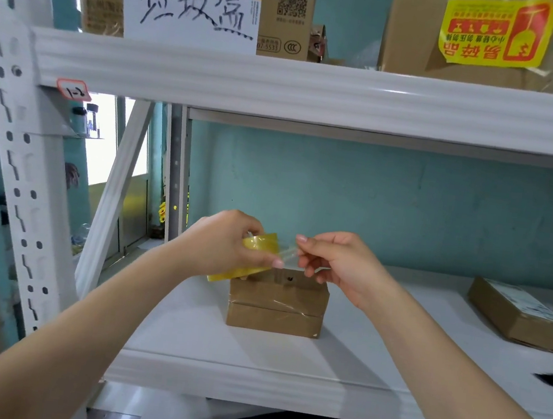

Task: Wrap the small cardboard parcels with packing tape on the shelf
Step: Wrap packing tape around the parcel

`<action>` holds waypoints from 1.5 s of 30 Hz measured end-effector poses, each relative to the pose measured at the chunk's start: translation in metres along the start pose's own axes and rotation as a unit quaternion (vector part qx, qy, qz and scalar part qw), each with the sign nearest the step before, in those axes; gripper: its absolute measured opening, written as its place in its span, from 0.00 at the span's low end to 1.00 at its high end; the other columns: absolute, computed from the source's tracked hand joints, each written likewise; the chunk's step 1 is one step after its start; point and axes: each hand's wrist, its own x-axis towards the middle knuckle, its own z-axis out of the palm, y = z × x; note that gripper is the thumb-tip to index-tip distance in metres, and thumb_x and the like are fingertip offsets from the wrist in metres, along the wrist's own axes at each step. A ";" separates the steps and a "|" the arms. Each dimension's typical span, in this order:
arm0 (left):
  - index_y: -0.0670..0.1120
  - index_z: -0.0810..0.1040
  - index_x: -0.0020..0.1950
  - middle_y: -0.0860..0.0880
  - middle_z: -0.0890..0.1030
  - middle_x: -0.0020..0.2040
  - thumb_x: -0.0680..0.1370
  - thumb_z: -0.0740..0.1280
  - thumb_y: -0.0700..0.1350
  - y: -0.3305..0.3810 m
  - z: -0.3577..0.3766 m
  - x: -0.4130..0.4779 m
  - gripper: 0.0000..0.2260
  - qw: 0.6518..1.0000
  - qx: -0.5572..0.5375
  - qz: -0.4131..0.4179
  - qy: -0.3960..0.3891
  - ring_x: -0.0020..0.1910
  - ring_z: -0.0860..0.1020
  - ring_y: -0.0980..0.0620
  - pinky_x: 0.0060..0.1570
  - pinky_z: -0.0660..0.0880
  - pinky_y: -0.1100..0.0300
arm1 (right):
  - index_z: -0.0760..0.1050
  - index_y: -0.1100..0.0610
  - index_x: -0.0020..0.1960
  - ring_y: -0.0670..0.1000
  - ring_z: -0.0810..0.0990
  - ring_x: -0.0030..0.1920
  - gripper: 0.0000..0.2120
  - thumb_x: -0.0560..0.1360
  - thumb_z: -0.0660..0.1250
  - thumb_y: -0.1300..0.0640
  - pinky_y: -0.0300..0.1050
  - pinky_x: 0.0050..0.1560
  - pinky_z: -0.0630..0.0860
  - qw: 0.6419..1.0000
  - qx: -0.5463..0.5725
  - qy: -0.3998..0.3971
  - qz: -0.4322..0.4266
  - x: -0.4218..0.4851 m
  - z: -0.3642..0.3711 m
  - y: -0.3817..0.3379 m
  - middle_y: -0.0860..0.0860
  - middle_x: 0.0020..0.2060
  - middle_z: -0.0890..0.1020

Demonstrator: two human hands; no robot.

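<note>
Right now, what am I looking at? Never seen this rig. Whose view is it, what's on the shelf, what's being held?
There is no machine here, just a person's two bare hands. The single picture comes from a camera worn on the person's head, looking forward and down. The left hand grips a yellowish tape roll. The right hand pinches the tape end pulled from it. Below them a small cardboard parcel stands on the white shelf, with some tape already across it. A second parcel lies further right. The shelf above holds cartons and a handwritten sign.
</note>
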 end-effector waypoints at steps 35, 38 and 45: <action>0.60 0.76 0.54 0.59 0.76 0.44 0.71 0.68 0.62 0.025 -0.027 -0.007 0.14 0.999 0.019 0.024 -0.030 0.43 0.76 0.56 0.50 0.75 0.56 | 0.79 0.59 0.34 0.47 0.75 0.31 0.05 0.68 0.71 0.65 0.37 0.36 0.70 0.997 0.033 0.018 -0.061 -0.014 -0.006 -0.012 0.50 0.27 0.79; 0.56 0.76 0.54 0.61 0.71 0.35 0.69 0.70 0.62 0.024 -0.029 -0.008 0.17 0.999 -0.027 0.007 -0.025 0.33 0.72 0.61 0.38 0.71 0.64 | 0.77 0.59 0.33 0.46 0.72 0.28 0.06 0.67 0.72 0.65 0.38 0.34 0.68 0.997 0.062 0.016 -0.043 -0.015 -0.009 -0.011 0.49 0.24 0.76; 0.43 0.84 0.39 0.45 0.79 0.34 0.63 0.75 0.61 0.000 -0.038 -0.016 0.21 0.954 -0.292 -0.002 -0.069 0.33 0.75 0.52 0.38 0.72 0.61 | 0.75 0.54 0.25 0.45 0.65 0.23 0.15 0.70 0.67 0.63 0.36 0.27 0.67 0.990 0.120 -0.063 0.026 -0.015 -0.017 -0.016 0.47 0.22 0.69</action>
